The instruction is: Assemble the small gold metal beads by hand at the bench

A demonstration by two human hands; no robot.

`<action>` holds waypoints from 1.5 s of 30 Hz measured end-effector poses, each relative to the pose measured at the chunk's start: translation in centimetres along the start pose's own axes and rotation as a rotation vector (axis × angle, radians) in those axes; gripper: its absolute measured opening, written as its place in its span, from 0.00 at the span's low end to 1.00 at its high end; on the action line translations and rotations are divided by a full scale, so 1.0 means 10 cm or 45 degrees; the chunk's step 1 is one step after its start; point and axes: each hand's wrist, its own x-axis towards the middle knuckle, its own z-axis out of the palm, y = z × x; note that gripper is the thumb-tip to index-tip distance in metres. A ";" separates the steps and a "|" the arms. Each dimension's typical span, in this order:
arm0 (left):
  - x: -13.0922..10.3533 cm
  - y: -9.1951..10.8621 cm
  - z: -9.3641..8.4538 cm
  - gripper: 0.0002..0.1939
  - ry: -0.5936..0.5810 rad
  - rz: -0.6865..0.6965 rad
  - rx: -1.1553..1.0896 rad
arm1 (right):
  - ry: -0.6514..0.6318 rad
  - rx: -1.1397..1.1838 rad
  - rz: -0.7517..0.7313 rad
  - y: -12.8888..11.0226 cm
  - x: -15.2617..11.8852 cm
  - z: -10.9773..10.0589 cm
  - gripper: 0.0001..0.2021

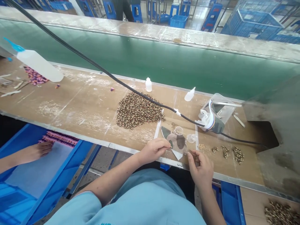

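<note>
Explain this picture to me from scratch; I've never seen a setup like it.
There is no robot here. The single picture comes from a camera worn on a person's head, looking forward and down at their own bare hands.

The left hand has its fingertips at a camouflage-patterned sheet; the right hand is by the sheet's right end. Anything pinched in them is too small to make out.

On the brown work surface lie a large heap of small brown-and-gold pieces, two small white bottles and a clear plastic box. A black cable crosses the view.

At the picture's left, another person's hand is over a blue tray.
</note>
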 end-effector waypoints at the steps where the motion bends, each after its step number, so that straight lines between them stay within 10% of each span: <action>1: 0.01 -0.01 0.00 0.09 0.005 0.071 0.035 | -0.019 -0.028 0.014 -0.02 0.01 0.01 0.20; 13: 0.09 -0.06 0.05 0.07 -0.026 0.301 0.166 | 0.021 0.250 0.082 -0.14 0.02 0.14 0.12; 27: -0.09 -0.14 -0.32 0.07 0.122 0.218 0.377 | 0.108 -0.024 -0.559 -0.49 0.21 0.30 0.07; 45: 0.08 -0.27 -0.39 0.13 -0.140 0.452 0.476 | 0.180 -0.097 -0.416 -0.57 0.30 0.56 0.10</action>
